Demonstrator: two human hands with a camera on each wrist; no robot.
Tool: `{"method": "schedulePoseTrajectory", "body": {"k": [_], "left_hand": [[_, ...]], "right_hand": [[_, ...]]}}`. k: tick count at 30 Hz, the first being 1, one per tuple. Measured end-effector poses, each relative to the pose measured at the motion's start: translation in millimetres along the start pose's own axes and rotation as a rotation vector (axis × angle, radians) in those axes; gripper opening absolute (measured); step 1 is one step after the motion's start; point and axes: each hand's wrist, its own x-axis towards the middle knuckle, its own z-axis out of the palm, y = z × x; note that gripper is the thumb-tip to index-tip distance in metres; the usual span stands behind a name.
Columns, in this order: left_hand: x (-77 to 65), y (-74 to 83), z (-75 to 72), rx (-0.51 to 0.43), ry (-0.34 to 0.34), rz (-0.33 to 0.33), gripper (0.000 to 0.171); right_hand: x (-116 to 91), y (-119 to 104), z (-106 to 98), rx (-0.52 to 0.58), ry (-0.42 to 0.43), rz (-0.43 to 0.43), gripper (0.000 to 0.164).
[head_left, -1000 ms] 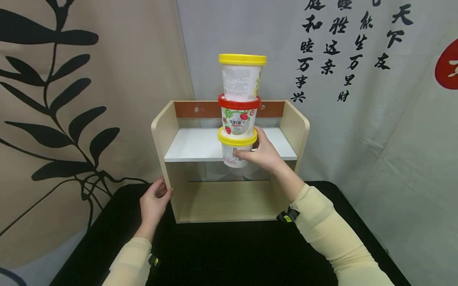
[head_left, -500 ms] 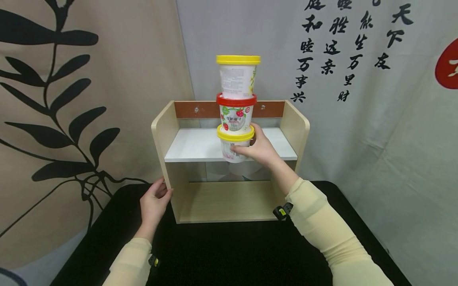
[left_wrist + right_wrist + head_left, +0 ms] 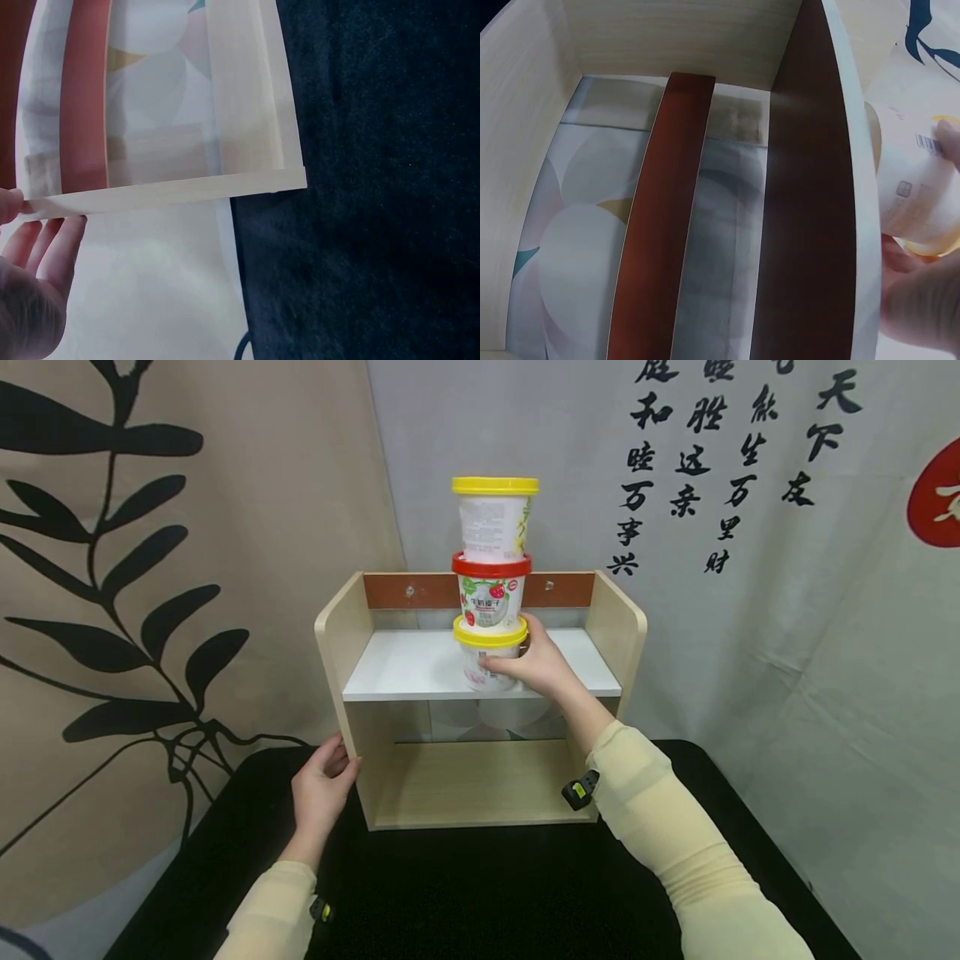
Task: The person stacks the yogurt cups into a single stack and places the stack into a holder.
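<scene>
Three lidded tubs stand stacked in one column. The bottom tub (image 3: 480, 667) has a yellow lid and a white body. On it sits a strawberry-printed tub (image 3: 487, 602) with a red lid, and on top a yellow-lidded tub (image 3: 492, 522). My right hand (image 3: 540, 664) grips the bottom tub from the right, thumb across its front; its base overlaps the front part of the white shelf board (image 3: 405, 664). In the right wrist view the barcode side of the bottom tub (image 3: 911, 180) shows. My left hand (image 3: 322, 785) pinches the front edge of the shelf unit's left side panel (image 3: 165, 193).
The wooden shelf unit (image 3: 630, 635) stands on a black-covered table (image 3: 480, 893). Its lower compartment (image 3: 472, 781) lies below the white board, and a brown back rail (image 3: 427, 591) crosses behind the stack. Printed curtains hang behind and at both sides.
My right hand has carried the stack of tubs away from me and slightly left, further over the white shelf board. The left hand has kept its hold on the side panel.
</scene>
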Motion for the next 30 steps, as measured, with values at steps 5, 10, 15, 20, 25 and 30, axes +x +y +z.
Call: {"method": "schedulePoseTrajectory", "body": {"k": [5,10,15,20,25,30], "left_hand": [[0.1,-0.4,-0.7,0.001,0.005,0.006,0.044],[0.4,-0.2,-0.6,0.0,0.007,0.005,0.045],[0.3,-0.1,-0.2,-0.001,0.004,-0.003,0.045],[0.0,0.3,-0.5,-0.001,0.003,-0.003,0.045],[-0.3,0.6,-0.4,-0.006,-0.004,-0.016,0.045],[-0.1,0.7,0.1,-0.008,-0.004,-0.016,0.044]], "right_hand": [[10.2,1.1,0.2,-0.024,0.005,0.027,0.094],[18.9,3.6,0.0,-0.014,0.015,0.044,0.094],[24.8,6.6,1.3,-0.008,0.038,0.051,0.096],[30.3,8.0,3.4,-0.024,0.054,0.053,0.097],[34.7,8.6,4.5,-0.037,0.059,0.057,0.098],[38.1,9.1,5.2,-0.037,0.061,0.076,0.099]]}}
